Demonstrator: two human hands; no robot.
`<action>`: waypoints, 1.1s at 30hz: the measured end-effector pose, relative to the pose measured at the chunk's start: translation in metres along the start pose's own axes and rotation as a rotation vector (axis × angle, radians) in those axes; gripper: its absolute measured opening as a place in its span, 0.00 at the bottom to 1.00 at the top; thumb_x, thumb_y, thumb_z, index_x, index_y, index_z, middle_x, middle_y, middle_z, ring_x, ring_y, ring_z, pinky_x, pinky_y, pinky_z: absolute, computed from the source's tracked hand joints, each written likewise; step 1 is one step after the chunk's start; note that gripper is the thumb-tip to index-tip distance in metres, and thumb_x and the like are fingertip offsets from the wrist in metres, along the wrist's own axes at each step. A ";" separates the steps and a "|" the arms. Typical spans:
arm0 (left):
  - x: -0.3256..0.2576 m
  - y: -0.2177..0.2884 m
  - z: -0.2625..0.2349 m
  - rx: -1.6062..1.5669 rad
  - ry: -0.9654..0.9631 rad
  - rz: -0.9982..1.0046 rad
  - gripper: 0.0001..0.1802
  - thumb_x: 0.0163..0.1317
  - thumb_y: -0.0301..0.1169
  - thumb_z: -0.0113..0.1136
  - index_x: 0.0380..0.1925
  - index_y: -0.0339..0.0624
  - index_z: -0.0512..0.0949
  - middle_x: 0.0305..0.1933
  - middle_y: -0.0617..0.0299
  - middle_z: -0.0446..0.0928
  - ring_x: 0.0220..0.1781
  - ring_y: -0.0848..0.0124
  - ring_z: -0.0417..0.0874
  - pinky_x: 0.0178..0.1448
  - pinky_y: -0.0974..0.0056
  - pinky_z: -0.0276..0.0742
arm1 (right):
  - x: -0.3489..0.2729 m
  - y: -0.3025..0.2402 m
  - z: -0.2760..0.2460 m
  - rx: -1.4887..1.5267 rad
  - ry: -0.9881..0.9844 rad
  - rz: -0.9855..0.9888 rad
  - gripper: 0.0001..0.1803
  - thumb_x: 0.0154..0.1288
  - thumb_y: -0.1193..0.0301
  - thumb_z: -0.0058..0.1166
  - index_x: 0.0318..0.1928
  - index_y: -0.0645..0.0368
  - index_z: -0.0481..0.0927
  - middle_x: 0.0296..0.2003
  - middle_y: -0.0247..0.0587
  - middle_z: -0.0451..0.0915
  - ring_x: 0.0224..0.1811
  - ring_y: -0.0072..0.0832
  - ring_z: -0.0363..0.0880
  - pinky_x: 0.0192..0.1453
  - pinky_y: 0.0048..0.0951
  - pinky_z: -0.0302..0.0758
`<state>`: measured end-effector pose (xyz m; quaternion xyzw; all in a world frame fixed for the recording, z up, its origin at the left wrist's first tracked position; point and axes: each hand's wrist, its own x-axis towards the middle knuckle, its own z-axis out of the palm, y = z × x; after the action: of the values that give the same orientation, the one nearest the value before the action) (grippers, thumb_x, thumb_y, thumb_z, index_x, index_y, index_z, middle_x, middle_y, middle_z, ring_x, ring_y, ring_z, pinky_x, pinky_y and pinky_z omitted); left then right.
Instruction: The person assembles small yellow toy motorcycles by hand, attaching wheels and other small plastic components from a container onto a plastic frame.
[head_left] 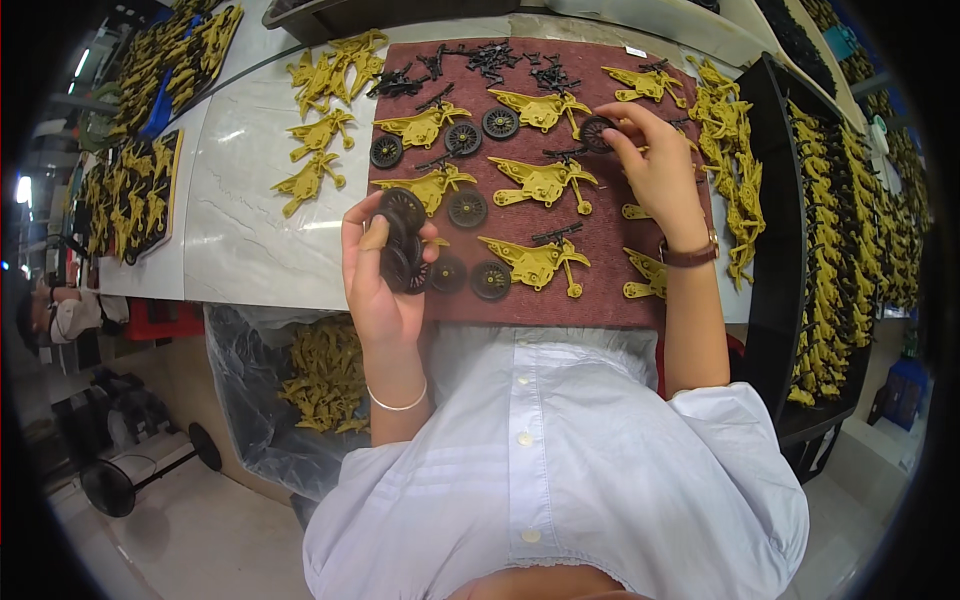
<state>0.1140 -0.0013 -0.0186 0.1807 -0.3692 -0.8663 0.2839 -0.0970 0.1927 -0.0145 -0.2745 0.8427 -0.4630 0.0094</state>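
Observation:
My left hand (378,275) is closed round a stack of black toy wheels (402,212), held above the near left of a dark red mat (600,305). At the mat's far right, my right hand (645,150) pinches one black spoked wheel (597,133) beside the front end of a yellow toy motorcycle body (540,108). Another wheel (500,123) lies at that body's rear. More yellow bodies, such as one in the middle (545,183) and one nearer me (535,260), lie in rows. Loose wheels (467,209) rest beside some of them. My left hand hides part of the near left bodies.
Small black handlebar parts (490,60) are heaped along the mat's far edge. Yellow bodies are piled left (335,70) and right (730,170) of the mat. A black rack (778,230) of yellow pieces stands at right. A plastic-lined bin (265,400) of yellow parts sits below the table.

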 end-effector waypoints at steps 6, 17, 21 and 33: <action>-0.003 -0.002 -0.001 0.028 -0.028 0.005 0.16 0.72 0.30 0.48 0.58 0.40 0.67 0.46 0.56 0.73 0.41 0.66 0.79 0.36 0.67 0.77 | 0.017 -0.002 0.017 -0.136 -0.055 -0.013 0.12 0.61 0.76 0.56 0.46 0.58 0.83 0.34 0.51 0.83 0.39 0.45 0.83 0.45 0.38 0.77; -0.001 -0.003 0.000 0.070 -0.079 -0.011 0.17 0.71 0.30 0.51 0.57 0.35 0.69 0.43 0.54 0.77 0.36 0.69 0.82 0.32 0.69 0.77 | 0.041 0.013 0.014 -0.318 -0.174 -0.192 0.12 0.63 0.78 0.54 0.46 0.56 0.84 0.35 0.45 0.83 0.35 0.36 0.82 0.42 0.32 0.76; -0.004 -0.004 -0.001 0.091 -0.132 -0.023 0.16 0.72 0.29 0.50 0.57 0.35 0.69 0.42 0.54 0.77 0.36 0.69 0.81 0.32 0.69 0.77 | 0.052 0.009 0.012 -0.397 -0.171 -0.154 0.13 0.60 0.78 0.52 0.43 0.56 0.85 0.36 0.51 0.83 0.42 0.47 0.81 0.48 0.43 0.77; -0.007 -0.015 0.021 0.307 -0.181 -0.082 0.13 0.68 0.25 0.56 0.51 0.36 0.73 0.40 0.58 0.82 0.36 0.73 0.84 0.35 0.73 0.76 | -0.021 -0.065 0.020 0.626 -0.663 0.045 0.15 0.64 0.72 0.61 0.50 0.65 0.80 0.37 0.34 0.82 0.39 0.17 0.80 0.44 0.20 0.78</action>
<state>0.1033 0.0225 -0.0150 0.1579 -0.5134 -0.8234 0.1830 -0.0442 0.1595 0.0206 -0.3734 0.6197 -0.5821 0.3711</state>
